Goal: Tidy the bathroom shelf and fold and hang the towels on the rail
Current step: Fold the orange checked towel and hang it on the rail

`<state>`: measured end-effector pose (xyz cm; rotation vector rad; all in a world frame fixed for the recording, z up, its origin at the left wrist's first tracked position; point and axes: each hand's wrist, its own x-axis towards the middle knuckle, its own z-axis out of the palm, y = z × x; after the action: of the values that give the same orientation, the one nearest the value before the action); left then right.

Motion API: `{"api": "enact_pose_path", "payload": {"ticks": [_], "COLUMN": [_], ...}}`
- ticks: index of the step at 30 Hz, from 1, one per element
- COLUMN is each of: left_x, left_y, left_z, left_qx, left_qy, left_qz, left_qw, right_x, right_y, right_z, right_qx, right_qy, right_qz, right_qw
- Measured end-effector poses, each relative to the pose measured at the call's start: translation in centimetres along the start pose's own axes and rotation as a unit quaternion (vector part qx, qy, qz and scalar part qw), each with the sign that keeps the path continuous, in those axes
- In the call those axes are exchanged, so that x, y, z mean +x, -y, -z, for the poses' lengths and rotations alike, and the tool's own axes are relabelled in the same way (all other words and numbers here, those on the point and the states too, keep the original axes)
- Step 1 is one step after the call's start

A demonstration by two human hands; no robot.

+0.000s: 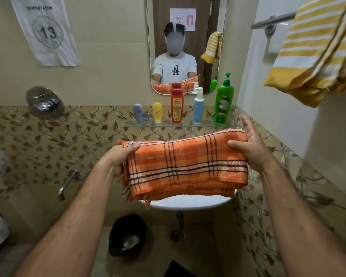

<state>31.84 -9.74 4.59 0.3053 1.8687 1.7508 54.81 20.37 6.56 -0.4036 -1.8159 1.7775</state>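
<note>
A folded orange plaid towel (185, 166) hangs between my hands above the white sink (188, 202). My left hand (120, 156) grips its left end, thumb on top. My right hand (250, 144) holds the right end with the thumb over the front and the fingers behind, pointing up. A yellow striped towel (316, 50) hangs over the metal rail (274, 21) at the upper right. On the glass shelf (168, 124) stand a grey tube (138, 115), a yellow tube (157, 112), a red bottle (176, 104), a blue pump bottle (198, 106) and a green pump bottle (223, 100).
A mirror (185, 41) hangs above the shelf. A shower valve (44, 102) and a spout (68, 182) sit on the left wall. A black bin (128, 234) stands on the floor under the sink. The right wall is close to my right arm.
</note>
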Motion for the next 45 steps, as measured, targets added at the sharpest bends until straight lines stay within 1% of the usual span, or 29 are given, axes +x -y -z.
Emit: {"api": "enact_pose_path", "payload": {"ticks": [1, 3, 5, 6, 8, 11, 13, 14, 17, 20, 21, 23, 26, 27, 29, 30, 32, 35, 38, 40, 42, 43, 45], "left_x": [0.0, 0.0, -0.2, -0.3, -0.5, -0.6, -0.5, -0.5, -0.9, -0.8, -0.8, -0.8, -1.0, -1.0, -0.9, -0.8, -0.4, 0.3, 0.4, -0.3, -0.3, -0.4, -0.9], "left_y": [0.0, -0.1, -0.1, -0.2, -0.4, -0.6, -0.6, -0.6, -0.7, -0.8, -0.8, -0.9, -1.1, -1.2, -1.3, -1.3, -1.2, -0.3, 0.8, 1.2, 1.5, 1.4, 1.0], "left_z": [0.1, 0.6, 1.1, 1.3, 1.1, 0.7, 0.5, 0.3, -0.6, -0.8, -0.8, -1.0, -0.9, -0.6, 0.1, 0.4, 0.7, 0.9, 0.3, -0.4, -0.6, -0.7, -0.9], "left_qx": [-0.02, -0.031, -0.005, 0.011, 0.024, 0.017, -0.003, -0.021, -0.063, -0.09, -0.099, -0.122, -0.141, -0.132, -0.091, -0.065, -0.012, 0.029, 0.027, 0.059, 0.097, 0.102, 0.106], "left_qy": [0.014, 0.067, 0.126, 0.141, 0.133, 0.072, 0.032, 0.021, 0.019, 0.009, 0.008, 0.021, 0.069, 0.087, 0.104, 0.092, 0.033, -0.041, -0.097, -0.134, -0.175, -0.187, -0.194], "left_qz": [0.002, -0.009, -0.04, -0.055, -0.079, -0.125, -0.155, -0.164, -0.164, -0.163, -0.159, -0.152, -0.156, -0.162, -0.17, -0.175, -0.188, -0.201, -0.21, -0.246, -0.28, -0.285, -0.283], "left_qw": [1.0, 0.997, 0.991, 0.988, 0.988, 0.989, 0.987, 0.986, 0.984, 0.982, 0.982, 0.981, 0.975, 0.974, 0.976, 0.978, 0.982, 0.978, 0.973, 0.958, 0.939, 0.935, 0.933], "right_x": [-0.1, -0.4, -0.5, -0.6, -0.8, -1.1, -1.2, -1.3, -1.2, -1.3, -1.5, -1.4, -1.4, -1.5, -1.7, -1.7, -1.7, -1.8, -1.6, -1.7, -1.6, -1.6, -1.5], "right_y": [0.1, 0.4, 0.6, 0.7, 0.8, 1.2, 1.4, 1.5, 1.3, 0.5, 0.4, 0.1, 0.0, 0.2, 1.0, 1.4, 1.9, 2.4, 2.6, 2.6, 2.7, 2.8, 3.0], "right_z": [0.0, -0.1, -0.4, -0.6, -1.0, -1.2, -1.3, -1.3, -1.2, -0.9, -1.0, -1.1, -0.8, -0.7, -0.4, -0.1, 0.1, -0.7, -2.3, -3.1, -3.4, -3.5, -3.6], "right_qx": [-0.004, -0.033, -0.077, -0.106, -0.169, -0.21, -0.191, -0.159, -0.034, 0.095, 0.122, 0.135, 0.091, 0.066, 0.024, 0.012, -0.011, -0.116, -0.197, -0.224, -0.254, -0.264, -0.271], "right_qy": [0.01, 0.03, 0.052, 0.059, 0.051, 0.024, 0.013, 0.013, 0.02, 0.043, 0.045, 0.037, 0.049, 0.05, 0.027, 0.009, -0.029, -0.102, -0.185, -0.226, -0.247, -0.249, -0.253], "right_qz": [-0.009, -0.019, -0.03, -0.032, -0.026, -0.004, 0.006, 0.009, -0.013, -0.047, -0.057, -0.063, -0.034, -0.017, -0.002, 0.002, 0.024, 0.087, 0.19, 0.263, 0.331, 0.352, 0.36], "right_qw": [1.0, 0.999, 0.995, 0.992, 0.984, 0.977, 0.982, 0.987, 0.999, 0.993, 0.99, 0.988, 0.994, 0.996, 0.999, 1.0, 0.999, 0.984, 0.944, 0.911, 0.874, 0.863, 0.856]}}
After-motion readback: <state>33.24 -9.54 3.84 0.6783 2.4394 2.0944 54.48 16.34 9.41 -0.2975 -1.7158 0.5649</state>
